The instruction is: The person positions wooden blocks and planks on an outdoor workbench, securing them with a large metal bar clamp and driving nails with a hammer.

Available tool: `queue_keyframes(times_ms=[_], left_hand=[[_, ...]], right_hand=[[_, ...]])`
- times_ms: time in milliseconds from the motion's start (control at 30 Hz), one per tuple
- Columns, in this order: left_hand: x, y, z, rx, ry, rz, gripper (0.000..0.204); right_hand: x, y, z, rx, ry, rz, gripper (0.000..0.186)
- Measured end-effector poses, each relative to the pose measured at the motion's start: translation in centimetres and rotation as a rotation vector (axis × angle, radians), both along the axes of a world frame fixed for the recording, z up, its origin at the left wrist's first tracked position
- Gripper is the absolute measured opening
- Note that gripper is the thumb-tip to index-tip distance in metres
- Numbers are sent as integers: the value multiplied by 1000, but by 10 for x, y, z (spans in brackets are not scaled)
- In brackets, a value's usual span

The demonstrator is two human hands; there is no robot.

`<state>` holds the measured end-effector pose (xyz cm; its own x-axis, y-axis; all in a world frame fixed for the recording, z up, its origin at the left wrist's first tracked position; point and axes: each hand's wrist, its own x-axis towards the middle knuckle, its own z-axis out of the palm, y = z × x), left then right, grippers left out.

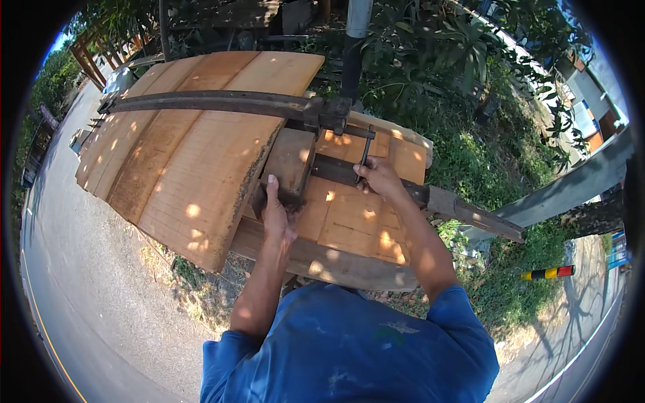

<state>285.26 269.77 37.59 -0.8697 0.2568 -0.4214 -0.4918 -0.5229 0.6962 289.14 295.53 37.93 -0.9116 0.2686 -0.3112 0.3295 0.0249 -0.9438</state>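
Clamp bar: the long dark clamp bar [215, 101] lies across the plank panel [201, 158], its clamp head [332, 114] at the far right corner of the wooden block [289, 158]; it looks like metal, so probably heavy and rigid, best lifted with support at both ends
Clamp handle: the thin clamp handle [367, 149] slants down from the screw end toward the person; likely hard, smooth and a little slippery, and its outer end should give the most leverage
Wooden block: sits against the panel's right edge, above the lower boards [369, 208]; seems solid, stiff and hard to damage, with flat side faces that offer the surest hold
Plank panel: broad and stiff-looking, probably awkward for one person to lift; its rough right edge may splinter, so the smoother faces suit a palm better
Left hand: the left hand [277, 215] is at the block's near end, thumb upright against it; the fingers are mostly hidden, so I cannot tell how firmly they close
Right hand: the right hand [379, 176] pinches the handle's lower end, fingers curled narrow around it
Arms: both reach forward, the right forearm angled inward, the left one steeper
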Motion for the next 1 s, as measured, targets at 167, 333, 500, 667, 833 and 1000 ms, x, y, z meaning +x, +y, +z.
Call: queue_keyframes(times_ms=[167, 333, 500, 667, 833, 1000], left_hand=[[3, -1, 3, -25, 26, 1, 88], [2, 0, 6, -24, 22, -16, 85], [-1, -1, 4, -9, 66, -40, 86], [1, 5, 8, -35, 10, 36, 82], [-3, -2, 4, -26, 0, 22, 86], [8, -3, 17, -37, 81, 52, 87]], right_hand=[[-6, 7, 5, -376, 131, -116, 19], [-3, 5, 10, -78, 158, -61, 23], [-4, 3, 12, -24, 73, -6, 22], [-18, 9, -6, -169, 122, -83, 15], [-24, 33, 0, -258, 139, -32, 34], [-37, 35, 34, -146, 211, -38, 48]])
